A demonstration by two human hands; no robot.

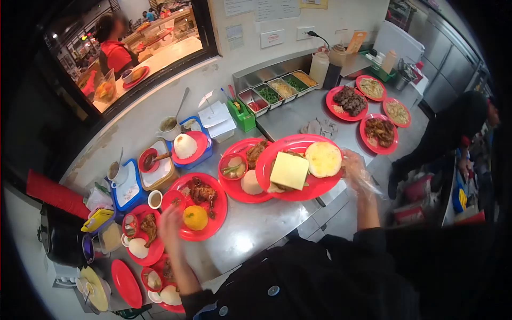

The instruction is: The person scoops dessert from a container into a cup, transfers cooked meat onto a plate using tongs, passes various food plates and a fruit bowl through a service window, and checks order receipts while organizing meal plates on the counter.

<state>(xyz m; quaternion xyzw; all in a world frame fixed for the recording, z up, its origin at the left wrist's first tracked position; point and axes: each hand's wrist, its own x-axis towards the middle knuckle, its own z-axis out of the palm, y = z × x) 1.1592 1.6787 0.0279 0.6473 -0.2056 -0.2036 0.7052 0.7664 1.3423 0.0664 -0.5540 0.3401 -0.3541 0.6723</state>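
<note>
My right hand, in a clear plastic glove, grips the right rim of a red oval plate. On that plate lie a bun half and a square slice of cheese over a filling. My left hand is smeared by motion beside a red plate with a mound of yellow rice and glazed meat; its fingers are unclear. Partly under the held plate sits another red plate with meat, a pale mound and a small bowl.
Plates of meat and noodles stand on the counter's right. Metal trays of chopped ingredients and sauce bottles line the wall. More filled plates crowd the left. One person is beyond the window; another stands right.
</note>
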